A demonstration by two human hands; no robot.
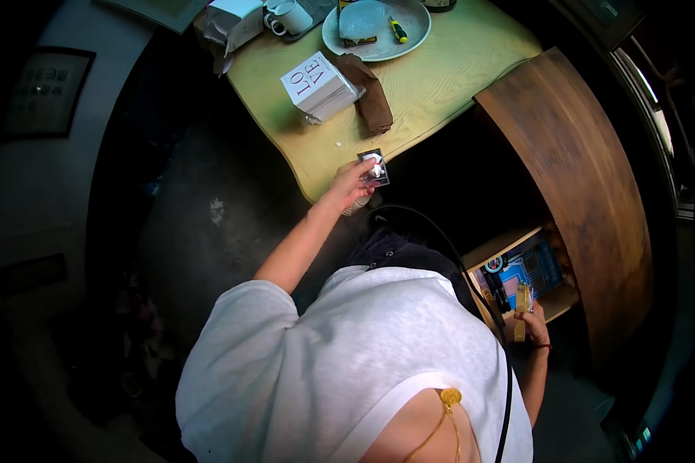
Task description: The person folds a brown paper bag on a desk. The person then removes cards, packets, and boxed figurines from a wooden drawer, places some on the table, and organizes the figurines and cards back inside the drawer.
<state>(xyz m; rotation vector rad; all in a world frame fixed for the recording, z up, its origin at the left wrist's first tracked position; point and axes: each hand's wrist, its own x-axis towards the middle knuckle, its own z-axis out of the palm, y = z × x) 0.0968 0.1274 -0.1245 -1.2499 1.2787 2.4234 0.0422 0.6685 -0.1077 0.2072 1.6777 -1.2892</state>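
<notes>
My left hand [350, 184] is closed around a small clear-and-dark case [381, 177] with white pieces and a bit of red in it. It holds this case just off the front corner of the pale wooden table [328, 158]. At the right, my right hand [536, 324] grips a narrow yellowish box [521, 302] over an open wooden drawer [503, 248]. Inside the drawer are a blue packet [544, 266], a round dark item [493, 265] and other small things, partly covered by the box and hand.
On the table stand a white "LOVE" block [310, 81], a folded brown cloth [374, 108], a plate [409, 48] with a yellow-black tool [398, 31], and a white mug [289, 17]. A brown wooden panel [587, 170] curves along the right. A black cable [471, 285] crosses my front.
</notes>
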